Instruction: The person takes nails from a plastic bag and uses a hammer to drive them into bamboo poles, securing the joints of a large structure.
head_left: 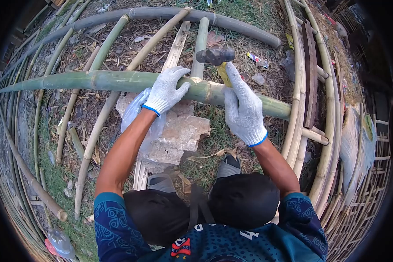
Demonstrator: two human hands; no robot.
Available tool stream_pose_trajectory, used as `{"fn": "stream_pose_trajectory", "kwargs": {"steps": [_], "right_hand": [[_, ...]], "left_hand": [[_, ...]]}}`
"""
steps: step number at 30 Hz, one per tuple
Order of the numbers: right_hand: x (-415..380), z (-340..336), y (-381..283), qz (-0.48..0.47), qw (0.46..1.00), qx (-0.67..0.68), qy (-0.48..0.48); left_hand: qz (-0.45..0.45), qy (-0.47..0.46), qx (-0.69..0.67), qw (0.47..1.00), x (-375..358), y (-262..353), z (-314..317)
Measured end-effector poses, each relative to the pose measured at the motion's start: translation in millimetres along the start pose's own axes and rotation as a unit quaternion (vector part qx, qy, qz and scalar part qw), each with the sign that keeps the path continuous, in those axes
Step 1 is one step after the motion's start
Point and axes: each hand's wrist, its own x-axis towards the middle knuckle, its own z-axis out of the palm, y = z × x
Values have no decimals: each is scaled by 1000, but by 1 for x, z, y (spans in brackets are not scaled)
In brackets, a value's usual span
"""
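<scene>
A thick green bamboo pole (131, 81) lies crosswise in front of me. My left hand (167, 89), in a white knit glove with a blue cuff, grips it near the joint with an upright bamboo piece (201, 46). In my right hand (245, 109), gloved alike, is a hammer (215, 56) with a dark metal head and a yellow handle. The fingers are closed round the handle, and the head is raised just above the joint. Whether a nail is at the joint I cannot make out.
A broken concrete slab (174, 139) lies below the pole, with a clear plastic bag (135, 111) beside it. Bamboo rails (332, 109) stand at right; thinner poles (105, 118) cross at left. A dark plank (310, 74) leans right. My knees (244, 201) are close.
</scene>
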Motion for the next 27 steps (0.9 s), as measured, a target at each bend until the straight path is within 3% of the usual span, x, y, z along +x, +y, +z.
{"fn": "stream_pose_trajectory", "kwargs": {"steps": [2, 4, 7, 10, 12, 13, 16, 17, 20, 22, 23, 26, 27], "right_hand": [[-16, 13, 20, -18, 996, -46, -69], [-12, 14, 26, 46, 980, -86, -175], [7, -2, 1, 36, 989, -77, -124], [7, 1, -2, 32, 999, 24, 12], [-16, 21, 26, -45, 997, -51, -34], [-21, 25, 27, 33, 978, -139, -149], [-4, 6, 9, 106, 983, -76, -129], [0, 7, 6, 27, 998, -37, -38], [-12, 16, -8, 115, 988, 34, 94], [-32, 29, 27, 35, 988, -113, -102], [-34, 32, 32, 65, 977, -130, -158], [-3, 15, 3, 36, 986, -116, -111], [2, 15, -7, 37, 998, -36, -23]], "left_hand": [[27, -44, 51, 997, -2, -2, -7], [32, -46, 53, 997, -4, 0, -7], [47, -41, 55, 997, -1, -3, -5], [43, -56, 55, 996, -2, -4, -6], [54, -52, 59, 995, -2, -7, -4], [60, -45, 62, 995, -1, -6, -6], [46, -42, 58, 996, -2, -6, -5], [62, -40, 53, 996, -2, -9, -3], [36, -75, 48, 995, 0, -6, -7], [46, -64, 46, 996, 1, -7, -9], [51, -53, 49, 996, 1, -6, -7], [52, -42, 49, 997, -2, -6, -5], [53, -49, 46, 996, -4, -6, -4]]}}
